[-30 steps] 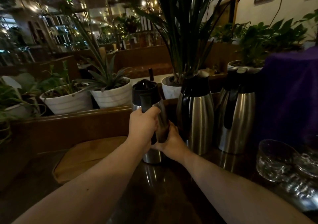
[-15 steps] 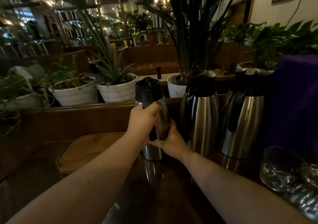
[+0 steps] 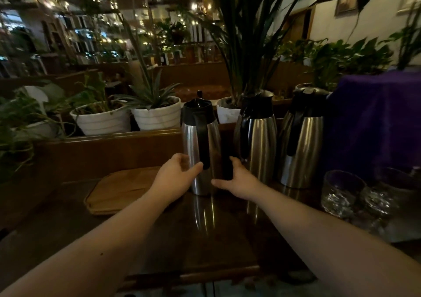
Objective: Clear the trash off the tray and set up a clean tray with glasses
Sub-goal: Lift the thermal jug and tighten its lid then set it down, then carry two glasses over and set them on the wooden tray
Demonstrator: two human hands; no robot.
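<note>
While the wooden tray (image 3: 118, 193) lay bare left of the nearest steel jug (image 3: 201, 146), no trash showed on it; glasses (image 3: 341, 193) sat well right of that jug, not yet loaded. My left hand (image 3: 175, 178) and right hand (image 3: 239, 180) flanked the jug's base, fingers open, gripping nothing. Dark glossy table (image 3: 205, 239); dim room, potted plants (image 3: 155, 112) behind the jug.

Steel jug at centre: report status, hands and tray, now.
Left hand and right hand open, flanking the leftmost steel jug, upright on the counter. Wooden tray bare, left of it. Glasses far right, untouched.
</note>
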